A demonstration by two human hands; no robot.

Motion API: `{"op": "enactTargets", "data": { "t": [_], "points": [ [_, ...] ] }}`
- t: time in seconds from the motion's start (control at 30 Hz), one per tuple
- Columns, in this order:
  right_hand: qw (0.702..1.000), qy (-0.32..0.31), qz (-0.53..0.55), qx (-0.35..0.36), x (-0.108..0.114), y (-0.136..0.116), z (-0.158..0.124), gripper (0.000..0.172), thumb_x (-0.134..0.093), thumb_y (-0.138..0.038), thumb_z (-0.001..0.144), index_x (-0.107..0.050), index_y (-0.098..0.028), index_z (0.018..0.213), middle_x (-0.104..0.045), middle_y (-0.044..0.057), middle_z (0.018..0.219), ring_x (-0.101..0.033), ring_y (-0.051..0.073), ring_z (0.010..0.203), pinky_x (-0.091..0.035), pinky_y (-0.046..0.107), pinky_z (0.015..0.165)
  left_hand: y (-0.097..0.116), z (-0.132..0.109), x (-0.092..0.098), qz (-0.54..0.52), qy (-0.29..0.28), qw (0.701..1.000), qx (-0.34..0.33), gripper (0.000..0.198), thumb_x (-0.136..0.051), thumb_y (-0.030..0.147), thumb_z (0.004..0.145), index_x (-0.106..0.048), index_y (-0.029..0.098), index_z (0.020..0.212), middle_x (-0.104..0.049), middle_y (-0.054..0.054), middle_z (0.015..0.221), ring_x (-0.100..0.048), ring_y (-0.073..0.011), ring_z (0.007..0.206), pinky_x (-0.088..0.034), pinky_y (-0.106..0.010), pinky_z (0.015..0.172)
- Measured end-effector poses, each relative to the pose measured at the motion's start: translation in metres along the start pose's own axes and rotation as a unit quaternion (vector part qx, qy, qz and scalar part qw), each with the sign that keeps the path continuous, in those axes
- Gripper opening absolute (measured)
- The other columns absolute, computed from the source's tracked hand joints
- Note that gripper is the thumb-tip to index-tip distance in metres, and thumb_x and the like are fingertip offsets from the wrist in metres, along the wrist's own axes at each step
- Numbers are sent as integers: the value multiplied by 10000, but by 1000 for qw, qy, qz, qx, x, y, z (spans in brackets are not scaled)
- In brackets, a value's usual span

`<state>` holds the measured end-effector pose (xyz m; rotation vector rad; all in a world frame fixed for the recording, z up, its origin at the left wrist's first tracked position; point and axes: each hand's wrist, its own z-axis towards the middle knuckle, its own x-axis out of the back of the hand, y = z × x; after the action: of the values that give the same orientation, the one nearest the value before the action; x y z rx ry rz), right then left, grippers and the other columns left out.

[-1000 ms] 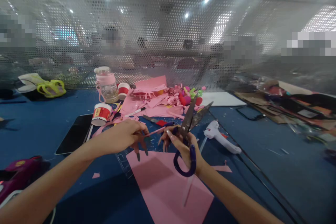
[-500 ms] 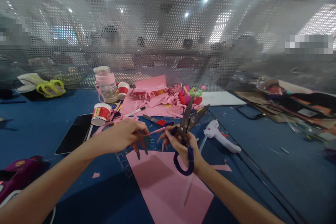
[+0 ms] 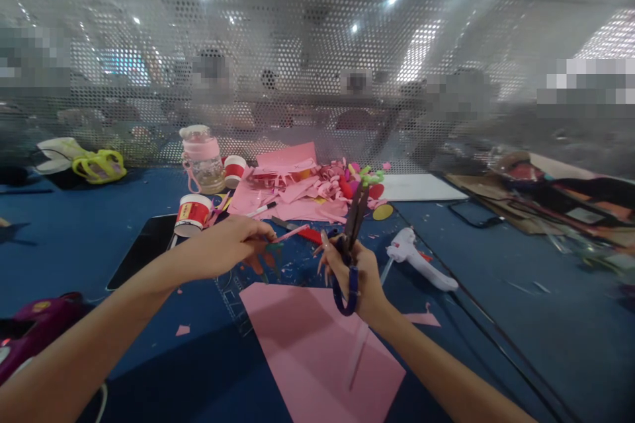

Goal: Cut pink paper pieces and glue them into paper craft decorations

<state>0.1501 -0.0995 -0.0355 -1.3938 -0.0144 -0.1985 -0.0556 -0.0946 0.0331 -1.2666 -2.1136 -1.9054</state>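
My left hand [image 3: 248,248] pinches a thin pink paper strip [image 3: 292,232] that sticks out to the right from its fingertips. My right hand [image 3: 354,271] is wrapped round the scissors [image 3: 353,221], which have dark blades and blue handles; the blades point up and away and look nearly closed. A gap separates the strip's free end from the right hand. Below both hands lies a large pink paper sheet [image 3: 317,344] on the blue table. Beyond them is a utility knife with a red handle [image 3: 311,234].
A pile of pink paper scraps [image 3: 288,192] stands at the back. Left are paper cups [image 3: 192,215], a bottle [image 3: 203,162], a dark tablet [image 3: 141,248] and a purple tool [image 3: 40,330]. A white glue gun [image 3: 421,261] and its cable lie right. A perforated screen [image 3: 307,112] closes the back.
The scissor blades have gone from spread to nearly closed. My right hand has moved slightly right, away from the paper strip, which it was touching; the left hand keeps the strip.
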Motion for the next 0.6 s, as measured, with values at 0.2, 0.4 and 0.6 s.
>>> {"op": "enactTargets", "data": {
  "t": [0.2,0.4,0.6],
  "points": [
    [979,0,-204,23,6,5,5,288,-580,-436,692,-511,-181,579,-542,-9,490,-483,118,442,-351,220,423,-1,1,4,-66,4,998,-5,170,-502,283,775,-593,174,870,-696,-47,894,-663,-181,803,-493,-244,680],
    [907,-48,-419,18,10,16,13,180,-600,-313,692,-576,-158,780,-659,66,687,-607,189,639,-388,242,557,1,3,8,-127,-21,991,-27,187,-552,287,763,-645,178,883,-697,-35,908,-650,-159,835,-494,-237,715],
    [869,-105,-481,47,12,24,14,162,-569,-276,731,-570,-139,817,-670,98,754,-625,222,711,-389,266,603,0,1,10,-162,-23,986,-28,158,-576,261,751,-654,195,873,-704,-25,871,-657,-154,812,-494,-264,753]
  ]
}}
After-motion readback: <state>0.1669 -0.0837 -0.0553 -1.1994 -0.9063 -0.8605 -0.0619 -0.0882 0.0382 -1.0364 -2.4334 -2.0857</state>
